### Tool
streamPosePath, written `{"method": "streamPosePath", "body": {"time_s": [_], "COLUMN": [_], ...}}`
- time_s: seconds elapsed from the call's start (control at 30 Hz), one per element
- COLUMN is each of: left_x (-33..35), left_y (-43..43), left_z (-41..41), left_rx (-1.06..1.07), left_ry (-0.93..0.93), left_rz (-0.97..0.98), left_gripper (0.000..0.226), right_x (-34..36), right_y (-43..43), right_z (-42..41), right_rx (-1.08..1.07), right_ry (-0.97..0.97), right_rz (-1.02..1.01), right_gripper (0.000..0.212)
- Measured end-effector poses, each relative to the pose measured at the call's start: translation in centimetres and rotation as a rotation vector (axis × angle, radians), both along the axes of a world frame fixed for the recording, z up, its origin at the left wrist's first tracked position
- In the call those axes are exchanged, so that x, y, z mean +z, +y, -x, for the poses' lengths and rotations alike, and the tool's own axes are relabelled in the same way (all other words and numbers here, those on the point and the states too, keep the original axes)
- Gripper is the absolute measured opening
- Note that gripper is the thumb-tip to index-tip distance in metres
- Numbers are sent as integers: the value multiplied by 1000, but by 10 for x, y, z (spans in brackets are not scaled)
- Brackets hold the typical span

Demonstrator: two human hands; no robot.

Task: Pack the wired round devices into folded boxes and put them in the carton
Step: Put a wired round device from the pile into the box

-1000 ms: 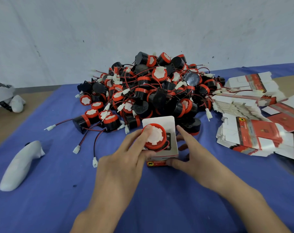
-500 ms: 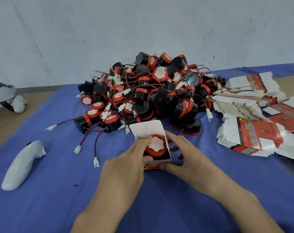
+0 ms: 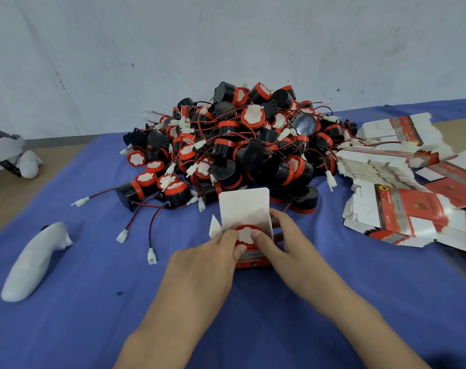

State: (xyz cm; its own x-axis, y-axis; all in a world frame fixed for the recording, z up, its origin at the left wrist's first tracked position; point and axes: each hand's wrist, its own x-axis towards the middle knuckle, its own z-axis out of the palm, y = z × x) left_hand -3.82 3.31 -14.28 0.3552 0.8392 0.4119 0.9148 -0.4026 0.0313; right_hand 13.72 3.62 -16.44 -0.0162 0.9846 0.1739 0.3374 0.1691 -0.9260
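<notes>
As the left hand (image 3: 213, 255) pinches the seemingly light, rigid round device (image 3: 245, 233) by its red rim, seated in the folded box (image 3: 244, 206) on the blue cloth (image 3: 93, 315), the right hand (image 3: 289, 245) grips its flimsy card walls.

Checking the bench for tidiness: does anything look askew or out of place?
Yes. The flat box blanks on the right lie in a fanned, crooked spread rather than a square stack. The round devices lie in one heap with wires tangled. A white controller lies on the blue cloth at left, unrelated to packing.
</notes>
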Motion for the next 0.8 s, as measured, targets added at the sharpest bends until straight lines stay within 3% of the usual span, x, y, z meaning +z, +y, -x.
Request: {"method": "streamPosePath", "body": {"time_s": [0.17, 0.27, 0.37, 0.53, 0.63, 0.7, 0.8], "left_x": [-3, 2, 11, 23, 25, 24, 22], "left_y": [1, -5, -10, -13, -12, -8, -4], "left_z": [5, 9, 14, 19, 8, 0, -4], "left_rx": [-41, -110, -210, -273, -293, -254, -240], "left_ry": [22, -94, -422, -1116, -1334, -1362, -1185], "left_rz": [56, 137, 249, 477, 495, 451, 340], "left_gripper": [49, 42, 28, 31, 20, 17, 26], "right_x": [-6, -5, -4, -3, -2, -1, 0], "right_y": [6, 6, 6, 6, 4, 4, 3], "right_z": [7, 5, 6, 6, 7, 9, 9], "right_rx": [-74, -62, -70, -86, -85, -86, -86], "right_ry": [30, 49, 28, -4, -5, -3, -3], "right_rz": [80, 113, 113, 112, 113, 106, 100], "right_gripper": [27, 22, 21, 21, 19, 19, 21]}}
